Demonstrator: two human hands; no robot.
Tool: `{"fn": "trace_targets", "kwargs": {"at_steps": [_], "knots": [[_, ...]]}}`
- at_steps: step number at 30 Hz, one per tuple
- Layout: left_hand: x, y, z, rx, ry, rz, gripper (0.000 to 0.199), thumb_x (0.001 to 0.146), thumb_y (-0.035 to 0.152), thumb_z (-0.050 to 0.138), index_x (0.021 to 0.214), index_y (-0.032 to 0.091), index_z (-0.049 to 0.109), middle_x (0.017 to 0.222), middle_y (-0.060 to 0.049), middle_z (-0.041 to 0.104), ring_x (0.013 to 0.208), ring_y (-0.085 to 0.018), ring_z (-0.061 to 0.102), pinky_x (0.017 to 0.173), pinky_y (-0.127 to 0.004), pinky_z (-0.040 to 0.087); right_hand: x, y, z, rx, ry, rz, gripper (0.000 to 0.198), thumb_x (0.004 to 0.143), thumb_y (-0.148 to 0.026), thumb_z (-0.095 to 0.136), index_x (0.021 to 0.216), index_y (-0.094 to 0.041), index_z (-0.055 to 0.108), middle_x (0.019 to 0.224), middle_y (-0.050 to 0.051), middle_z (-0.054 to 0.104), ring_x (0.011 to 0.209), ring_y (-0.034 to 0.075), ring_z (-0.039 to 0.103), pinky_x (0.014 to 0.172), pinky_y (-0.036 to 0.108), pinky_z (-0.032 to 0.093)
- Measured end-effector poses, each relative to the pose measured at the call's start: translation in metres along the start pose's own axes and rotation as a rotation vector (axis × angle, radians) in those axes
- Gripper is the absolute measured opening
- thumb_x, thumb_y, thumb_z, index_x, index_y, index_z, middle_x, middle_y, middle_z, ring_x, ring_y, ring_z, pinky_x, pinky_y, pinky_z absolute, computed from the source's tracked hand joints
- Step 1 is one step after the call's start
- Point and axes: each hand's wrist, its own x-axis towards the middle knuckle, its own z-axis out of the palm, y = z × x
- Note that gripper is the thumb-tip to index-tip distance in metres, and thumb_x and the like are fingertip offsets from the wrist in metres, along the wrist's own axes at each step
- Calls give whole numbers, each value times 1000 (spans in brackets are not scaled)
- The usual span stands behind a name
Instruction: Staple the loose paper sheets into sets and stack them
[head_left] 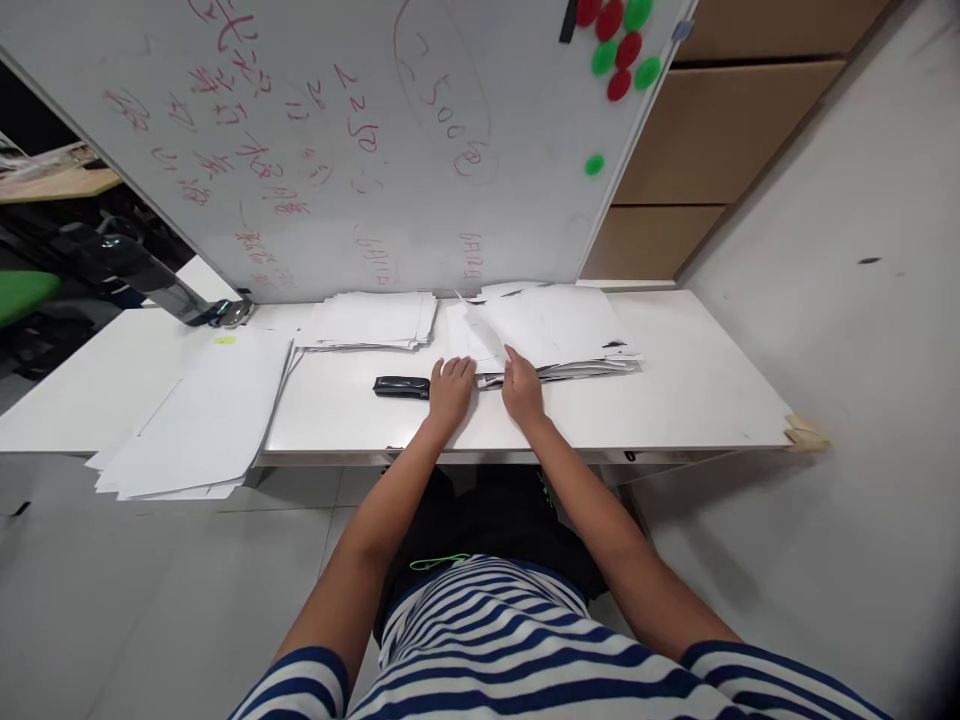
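Note:
My left hand (pixel 452 390) rests palm down at the front left corner of a paper stack, its fingers laid flat over the edge. Beside it, my right hand (pixel 523 388) is closed on the near edge of a lifted, curled white sheet of paper (pixel 486 338). Under and behind that sheet lies the thick stack of papers (pixel 562 325), with uneven layers showing along its front. A black stapler (pixel 401 387) lies just left of my left hand. The undersides of my fingers are hidden.
Another paper stack (pixel 371 320) lies at the back. At the left, a larger pile (pixel 202 415) overhangs the front edge of the white table (pixel 337 410). A dark bottle (pixel 157 275) leans there. A whiteboard (pixel 420 220) with writing and magnets stands behind, beside cardboard boxes (pixel 660 240).

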Motion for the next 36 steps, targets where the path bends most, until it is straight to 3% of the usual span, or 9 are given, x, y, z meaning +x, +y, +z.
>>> {"fn": "trace_targets", "kwargs": {"at_steps": [5, 9, 18, 36], "knots": [[-8, -4, 1, -43, 33, 18, 32, 97, 16, 50, 119, 24, 71, 126, -10, 71, 112, -25, 66, 90, -40, 51, -1, 0, 2, -21, 8, -43, 48, 104, -32, 26, 138, -15, 55, 127, 16, 69, 117, 28, 65, 108, 53, 48], [-8, -4, 2, -143, 77, 35, 20, 96, 27, 57, 104, 23, 76, 111, -8, 76, 100, -24, 69, 77, -34, 53, -1, 1, 2, -29, 13, -41, 47, 104, -29, 27, 139, -14, 54, 130, 16, 68, 118, 27, 65, 112, 53, 45], [-8, -4, 4, -307, 121, 113, 25, 99, 33, 53, 112, 24, 73, 114, -7, 74, 103, -22, 66, 84, -33, 54, 0, 0, 0, -16, -7, 15, 47, 104, -29, 27, 140, -17, 54, 130, 14, 69, 120, 26, 64, 117, 55, 38], [-7, -4, 0, -344, 127, 131, 26, 97, 25, 52, 111, 20, 74, 114, -8, 74, 108, -23, 64, 94, -39, 54, 0, 1, 1, -80, 18, -14, 48, 105, -33, 25, 138, -16, 56, 129, 14, 69, 120, 26, 64, 113, 51, 43]]}}
